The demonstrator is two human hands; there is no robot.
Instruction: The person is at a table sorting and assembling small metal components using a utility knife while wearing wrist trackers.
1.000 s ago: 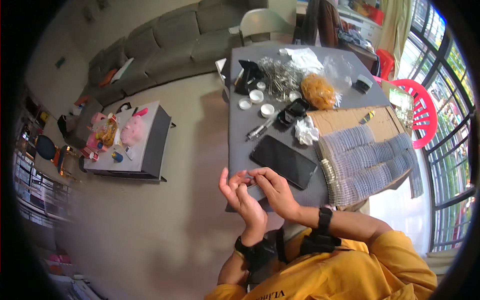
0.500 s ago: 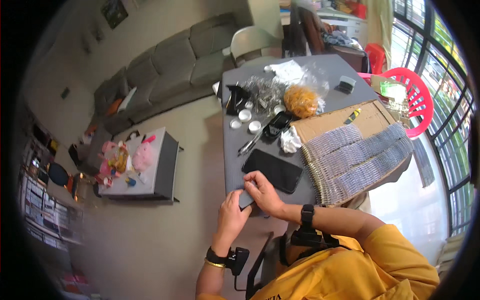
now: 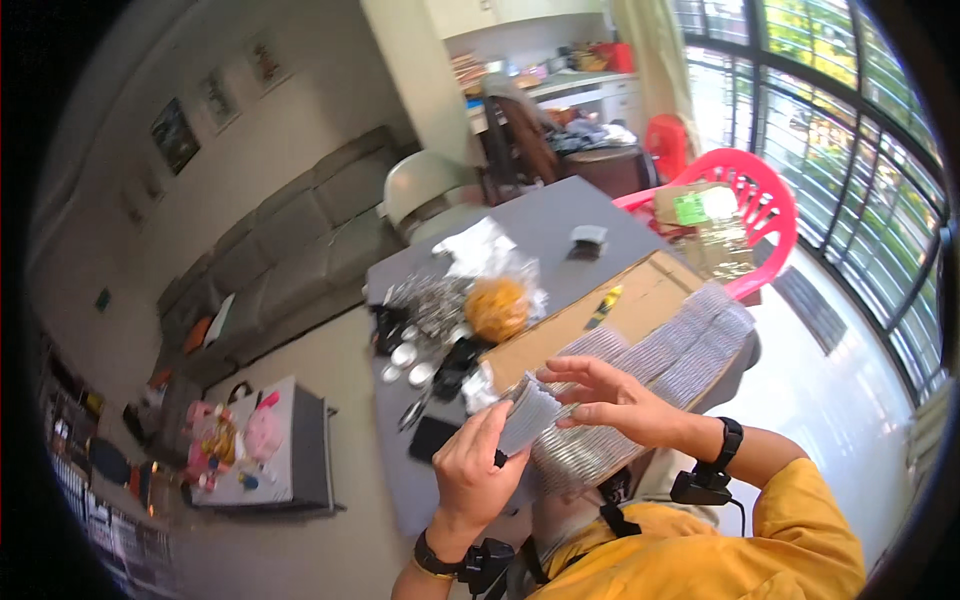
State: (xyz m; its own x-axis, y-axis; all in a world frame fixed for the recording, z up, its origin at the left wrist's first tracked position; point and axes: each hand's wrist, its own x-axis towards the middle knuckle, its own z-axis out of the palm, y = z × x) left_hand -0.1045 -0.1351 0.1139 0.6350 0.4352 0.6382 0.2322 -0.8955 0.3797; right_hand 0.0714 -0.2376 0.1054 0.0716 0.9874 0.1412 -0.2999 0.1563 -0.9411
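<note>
My left hand point(image 3: 477, 470) grips a small grey ribbed block point(image 3: 530, 414), held up above the near side of the table. Beside the block's right edge is my right hand point(image 3: 625, 405), its thumb and fingers apart; whether a fingertip touches the block is hard to tell. Below and beyond both hands, rows of thin silvery metal pieces point(image 3: 690, 350) cover much of a cardboard sheet point(image 3: 545, 340). Partly behind my left hand lies a black phone point(image 3: 429, 438). A yellow utility knife point(image 3: 604, 306) rests on the bare cardboard.
On the grey table point(image 3: 555, 208) are a bag of orange rubber bands point(image 3: 497, 309), a heap of loose metal pieces point(image 3: 430, 305), white round lids point(image 3: 403, 355) and a second grey block point(image 3: 588, 240). A pink chair point(image 3: 770, 190) stands at the far right, a low table point(image 3: 285, 470) at left.
Both hands have risen and moved right, from the table's near edge to the cardboard. The ribbed block now shows in my left hand; my right hand has parted from the left. The view has shifted.
</note>
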